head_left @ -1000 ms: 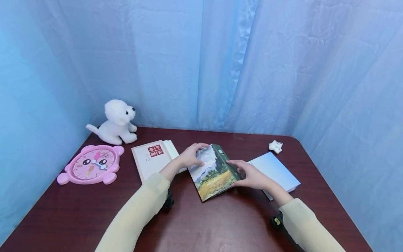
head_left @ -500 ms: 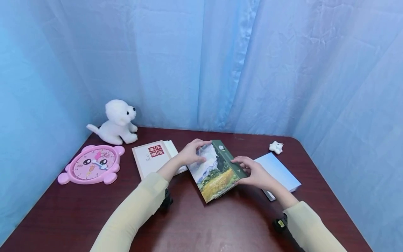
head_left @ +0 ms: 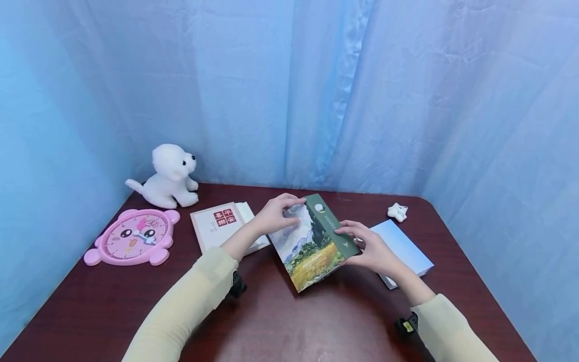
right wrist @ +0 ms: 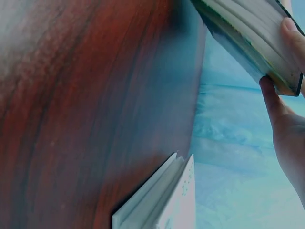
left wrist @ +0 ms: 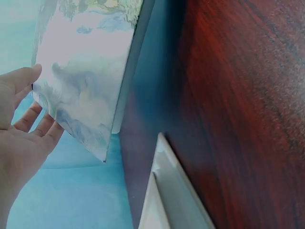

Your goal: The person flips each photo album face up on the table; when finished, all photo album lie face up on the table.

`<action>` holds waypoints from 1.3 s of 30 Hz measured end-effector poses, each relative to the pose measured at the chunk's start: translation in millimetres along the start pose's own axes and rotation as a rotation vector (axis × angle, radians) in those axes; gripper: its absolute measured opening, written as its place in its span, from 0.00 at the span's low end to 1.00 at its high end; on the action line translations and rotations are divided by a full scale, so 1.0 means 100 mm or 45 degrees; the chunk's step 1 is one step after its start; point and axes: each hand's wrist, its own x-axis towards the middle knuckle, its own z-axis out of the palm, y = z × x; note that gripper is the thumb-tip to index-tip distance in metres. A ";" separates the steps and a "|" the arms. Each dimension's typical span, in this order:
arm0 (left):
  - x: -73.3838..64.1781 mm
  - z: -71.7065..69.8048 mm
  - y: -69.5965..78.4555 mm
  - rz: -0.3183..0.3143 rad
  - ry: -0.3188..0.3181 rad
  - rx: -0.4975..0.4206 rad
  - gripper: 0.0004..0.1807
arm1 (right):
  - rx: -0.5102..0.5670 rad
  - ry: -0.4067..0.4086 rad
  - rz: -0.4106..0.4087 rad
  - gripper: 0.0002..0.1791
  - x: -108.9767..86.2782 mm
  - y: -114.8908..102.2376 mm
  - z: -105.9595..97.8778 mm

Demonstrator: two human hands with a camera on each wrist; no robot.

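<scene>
Head view: the painted book (head_left: 309, 251), between a white book (head_left: 208, 236) and a blue book (head_left: 400, 244), shows more green side (head_left: 331, 221) than a moment ago (apparently turning). Left wrist: the left hand (left wrist: 21, 143), loosely spread, pinches one corner. Right wrist: the right hand (right wrist: 291, 138), parted to book thickness, pinches another.

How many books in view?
3: a painted-cover book held by the left hand and right hand; a beige book on the table to its left; a blue-and-white book to its right. Another may be hidden under the beige one.
</scene>
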 end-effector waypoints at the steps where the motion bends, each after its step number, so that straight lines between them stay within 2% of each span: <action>1: 0.00 -0.01 0.01 0.015 0.021 0.001 0.27 | -0.012 0.009 -0.006 0.36 0.00 -0.02 0.00; 6: 0.01 -0.06 0.04 0.124 0.124 0.017 0.21 | -0.066 0.034 -0.062 0.35 -0.05 -0.28 -0.02; 11: 0.04 -0.07 0.09 0.208 0.166 0.070 0.23 | -0.096 0.044 -0.135 0.34 -0.06 -0.48 -0.07; 15: 0.05 -0.08 0.13 0.211 0.218 0.064 0.23 | -0.087 0.073 -0.220 0.35 -0.06 -0.40 -0.07; 20: 0.05 -0.11 0.19 0.190 0.315 0.001 0.26 | -0.077 0.098 -0.270 0.35 -0.04 -0.28 -0.10; 24: 0.05 -0.15 0.23 0.222 0.381 -0.005 0.22 | -0.073 0.112 -0.300 0.37 -0.03 -0.30 -0.13; 28: 0.05 -0.20 0.28 0.234 0.432 0.005 0.19 | -0.078 0.150 -0.326 0.42 -0.04 -0.35 -0.15; 33: 0.04 -0.25 0.37 0.225 0.436 -0.066 0.18 | -0.083 0.199 -0.337 0.49 -0.05 -0.39 -0.17; 39: 0.01 -0.31 0.42 0.157 0.376 -0.173 0.19 | -0.077 0.219 -0.313 0.55 -0.05 -0.44 -0.19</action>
